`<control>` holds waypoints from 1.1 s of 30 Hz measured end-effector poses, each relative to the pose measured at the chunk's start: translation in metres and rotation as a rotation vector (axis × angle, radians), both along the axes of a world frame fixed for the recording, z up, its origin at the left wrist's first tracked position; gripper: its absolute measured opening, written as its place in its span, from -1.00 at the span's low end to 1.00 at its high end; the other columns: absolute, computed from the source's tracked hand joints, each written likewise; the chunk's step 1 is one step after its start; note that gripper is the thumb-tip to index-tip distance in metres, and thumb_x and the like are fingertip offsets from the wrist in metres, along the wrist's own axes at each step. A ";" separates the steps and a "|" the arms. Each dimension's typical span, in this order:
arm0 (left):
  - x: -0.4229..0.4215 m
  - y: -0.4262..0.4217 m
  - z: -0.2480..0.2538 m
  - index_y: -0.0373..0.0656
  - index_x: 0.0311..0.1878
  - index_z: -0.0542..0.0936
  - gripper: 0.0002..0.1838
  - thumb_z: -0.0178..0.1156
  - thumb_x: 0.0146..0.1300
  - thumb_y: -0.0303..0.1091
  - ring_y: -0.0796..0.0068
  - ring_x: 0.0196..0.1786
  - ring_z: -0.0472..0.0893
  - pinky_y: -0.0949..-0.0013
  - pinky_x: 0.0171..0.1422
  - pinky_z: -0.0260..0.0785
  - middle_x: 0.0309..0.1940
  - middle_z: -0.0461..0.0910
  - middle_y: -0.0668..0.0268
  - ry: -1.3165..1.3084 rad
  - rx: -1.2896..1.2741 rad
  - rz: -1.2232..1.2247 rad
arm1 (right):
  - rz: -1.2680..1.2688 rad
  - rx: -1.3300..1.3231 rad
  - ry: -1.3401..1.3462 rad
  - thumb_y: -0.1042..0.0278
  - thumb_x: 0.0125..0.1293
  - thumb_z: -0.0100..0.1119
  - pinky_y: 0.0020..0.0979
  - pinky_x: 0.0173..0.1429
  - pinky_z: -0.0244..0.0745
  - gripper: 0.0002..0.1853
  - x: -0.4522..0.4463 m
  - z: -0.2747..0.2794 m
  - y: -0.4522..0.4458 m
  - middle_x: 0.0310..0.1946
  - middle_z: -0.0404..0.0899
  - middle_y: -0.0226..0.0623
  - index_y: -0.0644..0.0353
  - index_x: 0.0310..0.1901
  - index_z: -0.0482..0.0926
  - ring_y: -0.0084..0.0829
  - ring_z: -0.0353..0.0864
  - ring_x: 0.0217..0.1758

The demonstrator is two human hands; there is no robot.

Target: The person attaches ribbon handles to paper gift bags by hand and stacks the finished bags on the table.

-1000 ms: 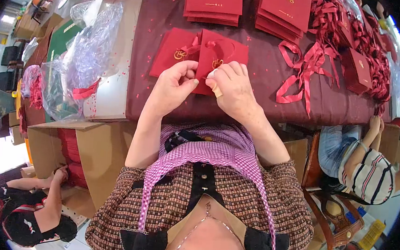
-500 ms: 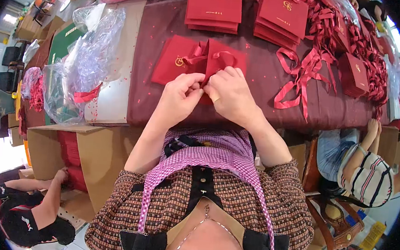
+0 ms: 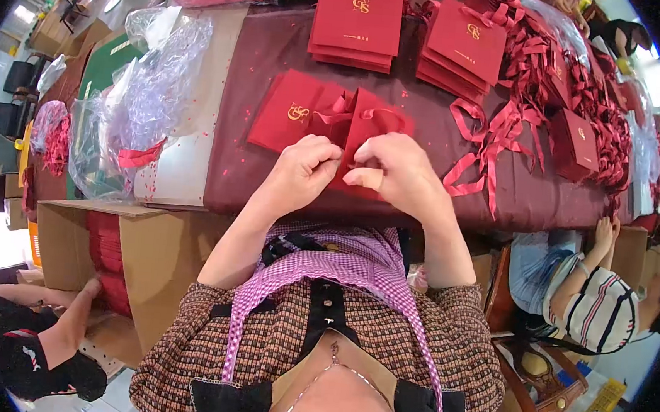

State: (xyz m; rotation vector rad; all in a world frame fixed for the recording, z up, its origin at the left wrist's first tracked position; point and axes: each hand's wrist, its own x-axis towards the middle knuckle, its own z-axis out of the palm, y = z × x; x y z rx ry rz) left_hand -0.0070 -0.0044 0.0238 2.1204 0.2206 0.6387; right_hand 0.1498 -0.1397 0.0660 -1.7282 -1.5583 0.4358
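Observation:
A red paper gift bag [image 3: 284, 121] with a gold logo lies on the dark cloth, its opening facing me and its ribbon handles [image 3: 336, 112] inside. My left hand [image 3: 299, 174] is closed in a pinch at the near edge of the bag's opening. The tip of what it pinches is hidden, but it looks like the bag's edge or ribbon. My right hand [image 3: 404, 173] hovers over the right panel, fingers curled, thumb and forefinger apart with red paper showing between them. Whether its other fingers touch the bag is hidden.
Stacks of red bags [image 3: 357, 26] stand at the back. Loose red ribbons [image 3: 494, 145] lie at right beside a heap of ribboned bags [image 3: 575, 144]. Clear plastic wrap [image 3: 158, 76] sits at left. An open carton [image 3: 158, 270] is below the table; people work on both sides.
My hands have moved apart from their close pinch together, the right one shifting right and its thumb and forefinger parting. The view has tilted slightly, and the bag panel stands a little more spread.

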 end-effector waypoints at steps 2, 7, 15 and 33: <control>0.000 -0.002 0.001 -0.31 -0.24 0.54 -0.86 0.17 0.10 -0.64 0.22 -0.26 0.57 0.33 -0.14 0.42 -0.37 0.54 0.15 -0.013 -0.002 -0.017 | -0.053 0.058 -0.016 0.27 0.14 0.35 -0.24 0.01 0.37 -0.72 0.005 0.003 -0.003 -0.34 0.55 -0.31 0.17 -0.14 0.61 -0.24 0.52 -0.18; -0.004 -0.004 0.003 -0.30 -0.26 0.53 -0.88 0.13 0.11 -0.62 0.24 -0.26 0.55 0.36 -0.12 0.40 -0.38 0.54 0.16 0.042 -0.062 -0.106 | 0.084 0.203 -0.364 0.40 0.09 0.33 -0.12 0.30 0.24 -0.77 0.002 -0.001 0.004 0.10 0.48 -0.32 0.06 -0.17 0.60 -0.14 0.36 0.32; -0.014 0.009 -0.003 -0.28 -0.27 0.60 -0.89 0.09 0.32 -0.49 0.70 -0.32 0.51 0.55 -0.22 0.37 -0.41 0.59 0.44 0.090 -0.689 -0.190 | 0.327 0.189 -0.256 0.49 -0.05 0.28 -0.05 0.33 0.19 -0.79 0.006 0.004 -0.002 -0.09 0.47 -0.33 0.09 -0.34 0.51 -0.11 0.34 0.32; -0.017 -0.004 0.010 -0.32 0.49 0.09 -0.34 0.05 0.36 -0.56 0.48 0.27 0.42 0.38 0.36 0.26 0.26 0.42 0.25 0.018 -0.932 -0.161 | 0.099 0.158 -0.069 0.43 0.19 0.25 -0.14 0.33 0.21 -0.87 0.013 -0.005 0.012 0.00 0.49 -0.25 0.16 -0.22 0.54 -0.12 0.40 0.23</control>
